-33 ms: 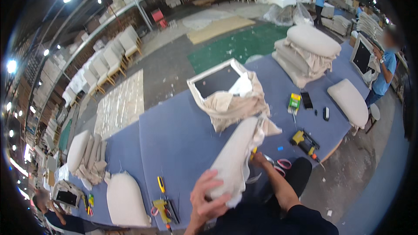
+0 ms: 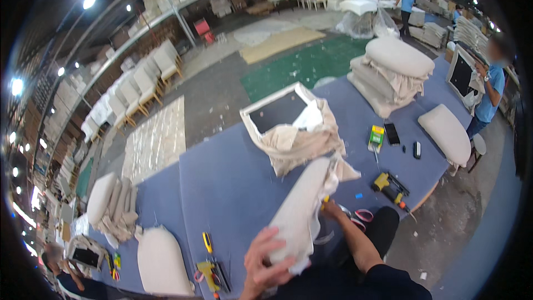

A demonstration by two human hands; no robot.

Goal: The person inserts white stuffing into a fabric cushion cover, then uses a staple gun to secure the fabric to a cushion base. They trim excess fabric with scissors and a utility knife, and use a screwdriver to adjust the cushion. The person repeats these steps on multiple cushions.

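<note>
A cream fabric-covered chair cushion [image 2: 297, 205] stands tilted on its edge in front of me, loose cloth ruffled along its right side. My left hand [image 2: 265, 261] grips its lower end, fingers spread over the fabric. At its right side my right hand [image 2: 331, 209] is closed round a tool with a yellow end [image 2: 325, 202]; the rest of the tool is hidden. Scissors [image 2: 362, 215] with pink-red handles lie beside that hand. Beyond the cushion, a chair seat frame [image 2: 250, 116] with a black underside is partly wrapped in loose beige cloth.
On the blue table [image 2: 216, 189] lie a yellow staple gun [image 2: 388, 188], a green-yellow box [image 2: 376, 136], a phone [image 2: 392, 134] and another staple gun [image 2: 210, 275]. A cushion stack [image 2: 388, 78] stands far right, finished-looking cushions [image 2: 161, 261] left. Co-workers [image 2: 488, 89] work at both ends.
The view has tipped a little, so the table sits slightly lower in it. Both hands keep their places on the cushion and the yellow-ended tool.
</note>
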